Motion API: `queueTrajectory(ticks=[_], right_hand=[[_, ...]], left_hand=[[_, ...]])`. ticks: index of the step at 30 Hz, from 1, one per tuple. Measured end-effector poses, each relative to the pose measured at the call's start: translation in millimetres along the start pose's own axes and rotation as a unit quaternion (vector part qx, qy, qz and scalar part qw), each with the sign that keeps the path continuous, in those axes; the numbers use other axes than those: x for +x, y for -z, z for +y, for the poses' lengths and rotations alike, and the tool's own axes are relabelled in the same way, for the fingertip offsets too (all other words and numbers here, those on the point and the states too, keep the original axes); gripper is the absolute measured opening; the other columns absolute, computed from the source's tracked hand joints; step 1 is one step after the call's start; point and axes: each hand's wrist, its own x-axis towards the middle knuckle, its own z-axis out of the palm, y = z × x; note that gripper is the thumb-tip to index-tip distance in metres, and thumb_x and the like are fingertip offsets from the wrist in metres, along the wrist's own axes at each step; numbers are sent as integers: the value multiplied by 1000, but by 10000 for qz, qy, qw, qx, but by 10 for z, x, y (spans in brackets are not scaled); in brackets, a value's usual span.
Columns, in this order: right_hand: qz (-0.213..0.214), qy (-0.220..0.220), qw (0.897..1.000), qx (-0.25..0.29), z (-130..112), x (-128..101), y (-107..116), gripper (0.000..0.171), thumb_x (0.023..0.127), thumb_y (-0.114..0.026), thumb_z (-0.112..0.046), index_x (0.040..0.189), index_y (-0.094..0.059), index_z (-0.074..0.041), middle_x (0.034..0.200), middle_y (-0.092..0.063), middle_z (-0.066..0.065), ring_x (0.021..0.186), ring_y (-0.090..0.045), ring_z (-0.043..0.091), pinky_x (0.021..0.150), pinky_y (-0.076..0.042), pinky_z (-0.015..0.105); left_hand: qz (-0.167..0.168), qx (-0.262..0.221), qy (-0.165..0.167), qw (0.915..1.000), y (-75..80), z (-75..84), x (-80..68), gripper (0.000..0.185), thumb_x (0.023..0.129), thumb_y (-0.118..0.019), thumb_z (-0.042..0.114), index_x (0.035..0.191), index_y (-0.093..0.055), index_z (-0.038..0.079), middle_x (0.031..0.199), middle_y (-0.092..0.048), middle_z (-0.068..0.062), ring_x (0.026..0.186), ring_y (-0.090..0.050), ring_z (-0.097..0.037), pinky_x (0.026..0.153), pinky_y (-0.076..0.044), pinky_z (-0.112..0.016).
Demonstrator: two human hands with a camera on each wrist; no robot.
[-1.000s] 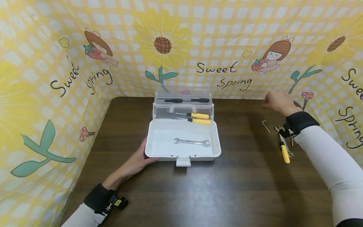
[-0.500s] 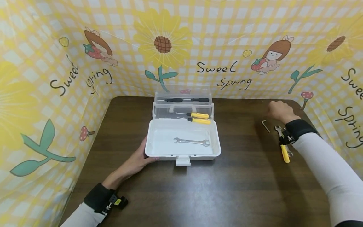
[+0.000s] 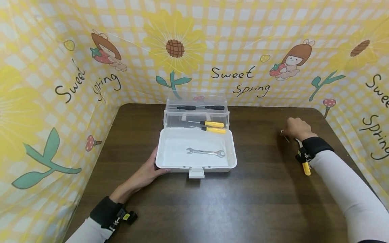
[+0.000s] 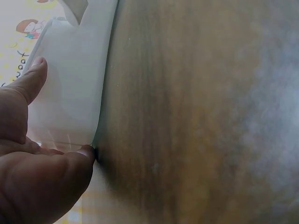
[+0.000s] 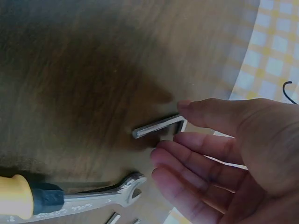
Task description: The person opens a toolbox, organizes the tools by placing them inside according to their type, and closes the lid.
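Note:
My left hand (image 3: 148, 171) grips the front left corner of an open white toolbox (image 3: 174, 158), thumb along its front wall and the other fingers round the corner. At the right, my right hand (image 3: 297, 128) is low at the table beside an L-shaped hex key (image 5: 156, 127). The right wrist view shows the key's bend in the gap between thumb and index finger, the other fingers loosely bent. Near these fingers lie an open-end wrench (image 5: 128, 189) and a yellow-handled screwdriver (image 5: 16, 196), both partly hidden by the wrist in the head view.
Inside the toolbox lies a double open-end wrench (image 3: 205, 152). Its clear tiers hold two yellow screwdrivers (image 3: 214, 124) and two black-handled tools (image 3: 214, 107). A latch (image 3: 196, 173) hangs at the front. A checked cloth (image 3: 243, 40) surrounds the dark wooden table (image 3: 258, 202).
My right hand has come down and toward me from the table's far edge to the hex key. The left hand and the toolbox have stayed in place.

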Motion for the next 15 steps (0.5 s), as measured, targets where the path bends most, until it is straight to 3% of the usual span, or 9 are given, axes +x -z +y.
queueTrajectory(ticks=[8,15], right_hand=[[252,-121,9996,87,29,9,-68,22,95,-74,-21,80,-71,-6,85,-70,18,80,-67,40,61,-51,49],[565,-146,9983,89,14,23,-121,18,95,-73,-17,84,-75,-3,94,-73,27,89,-67,53,69,-54,64]], left_hand=[[-5,10,-9,10000,0,6,-8,111,98,-78,20,171,5,26,178,-2,-8,160,-11,-32,123,-15,-61],[-12,-22,-15,10000,2,12,-6,111,98,-79,20,171,5,27,178,-2,-7,160,-12,-31,123,-16,-60]])
